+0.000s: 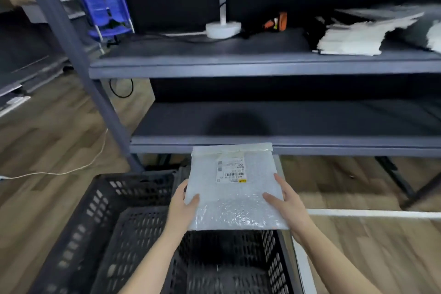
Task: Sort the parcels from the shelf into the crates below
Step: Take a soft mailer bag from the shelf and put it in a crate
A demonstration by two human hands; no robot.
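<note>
In the lower middle of the frame both hands held a white bubble-wrap parcel (232,188) flat, its printed label (230,170) facing up. The left hand (182,205) gripped the parcel's left edge, thumb on top and fingers curled underneath. The right hand (287,203) gripped the right edge in the same way. The parcel hung above the far end of a black slotted crate (114,222) that filled the lower left of the frame. Just behind it ran the lower board of a grey shelf (262,64). At the upper right, a pile of white parcels (353,38) lay on the top board. A white lamp (223,2) stood at the upper middle, with an orange object (276,22) just to its right.
</note>
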